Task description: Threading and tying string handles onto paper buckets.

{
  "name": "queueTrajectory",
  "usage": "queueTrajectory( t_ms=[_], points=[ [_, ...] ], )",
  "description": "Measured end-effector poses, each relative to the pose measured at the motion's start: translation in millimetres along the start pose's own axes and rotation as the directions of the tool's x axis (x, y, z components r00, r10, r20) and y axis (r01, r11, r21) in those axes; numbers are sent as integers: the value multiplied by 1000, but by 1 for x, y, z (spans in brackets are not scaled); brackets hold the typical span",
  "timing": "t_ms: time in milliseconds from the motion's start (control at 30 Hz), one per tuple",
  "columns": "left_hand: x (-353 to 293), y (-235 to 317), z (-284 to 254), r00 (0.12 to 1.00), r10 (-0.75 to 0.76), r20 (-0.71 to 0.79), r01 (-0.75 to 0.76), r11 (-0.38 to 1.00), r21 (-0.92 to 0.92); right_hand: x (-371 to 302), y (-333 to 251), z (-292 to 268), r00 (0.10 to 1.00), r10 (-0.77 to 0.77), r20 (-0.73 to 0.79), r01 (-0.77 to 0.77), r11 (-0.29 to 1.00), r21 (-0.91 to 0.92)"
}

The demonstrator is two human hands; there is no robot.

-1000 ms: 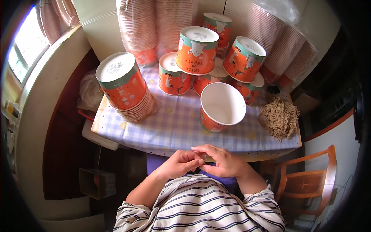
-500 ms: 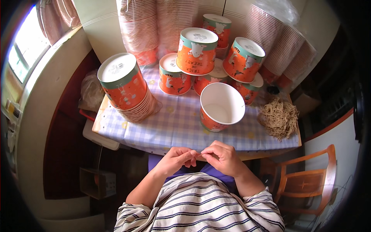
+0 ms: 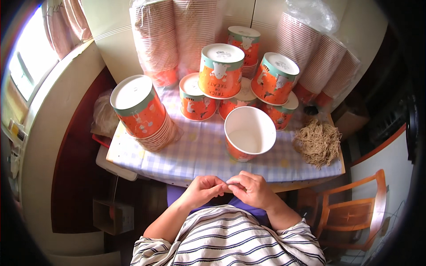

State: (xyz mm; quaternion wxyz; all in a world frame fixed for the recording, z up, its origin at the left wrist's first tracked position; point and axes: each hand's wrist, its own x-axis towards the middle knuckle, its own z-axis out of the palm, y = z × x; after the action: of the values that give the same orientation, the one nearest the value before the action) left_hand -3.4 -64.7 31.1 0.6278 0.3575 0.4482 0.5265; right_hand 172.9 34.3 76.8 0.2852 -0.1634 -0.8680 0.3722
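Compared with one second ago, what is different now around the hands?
The right hand's fingers no longer reach over the left hand; they stay close together, anything pinched too small to tell. The view tilted up, so the table sits lower in the picture. The open cup, overturned cups and tangled string stayed put.

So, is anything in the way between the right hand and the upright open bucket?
Nothing visible. Just the front strip of checked tablecloth lies between the right hand and the upright bucket; the string tangle is off to the right.
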Motion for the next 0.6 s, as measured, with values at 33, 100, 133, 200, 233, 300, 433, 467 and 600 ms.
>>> queueTrajectory(
  t_ms=[33, 100, 133, 200, 233, 300, 433, 467, 600],
  points=[
    [0, -1, -1, 1000, -10, 5, 10, 1000, 13, 0, -1, -2, 1000, 19, 15, -19, 1000, 0],
    [0, -2, 0, 1000, -12, 16, 11, 1000, 25, -2, 4, -5, 998, -30, 57, 30, 1000, -7],
    [0, -5, -1, 999, -30, 24, 29, 1000, 6, -4, 8, -4, 995, -63, 74, 63, 998, -2],
    [2, -6, -1, 999, -32, 42, 31, 999, 15, -5, 12, -4, 993, -86, 83, 87, 996, -3],
    [1, -8, -1, 998, -44, 40, 44, 999, 1, -7, 14, -4, 991, -95, 90, 96, 995, -7],
    [-2, -11, -1, 997, -65, 35, 65, 998, 10, -10, 16, -4, 986, -133, 104, 139, 989, -45],
    [1, -8, -4, 993, -94, 68, 94, 996, -5, -11, 23, -4, 976, -191, 105, 201, 976, -88],
    [2, -8, -5, 992, -99, 71, 100, 995, 2, -11, 24, -4, 968, -221, 116, 233, 967, -106],
    [9, -6, -9, 992, -54, 112, 60, 997, -57, -6, 25, -5, 960, -264, 97, 276, 950, -146]
  ],
)
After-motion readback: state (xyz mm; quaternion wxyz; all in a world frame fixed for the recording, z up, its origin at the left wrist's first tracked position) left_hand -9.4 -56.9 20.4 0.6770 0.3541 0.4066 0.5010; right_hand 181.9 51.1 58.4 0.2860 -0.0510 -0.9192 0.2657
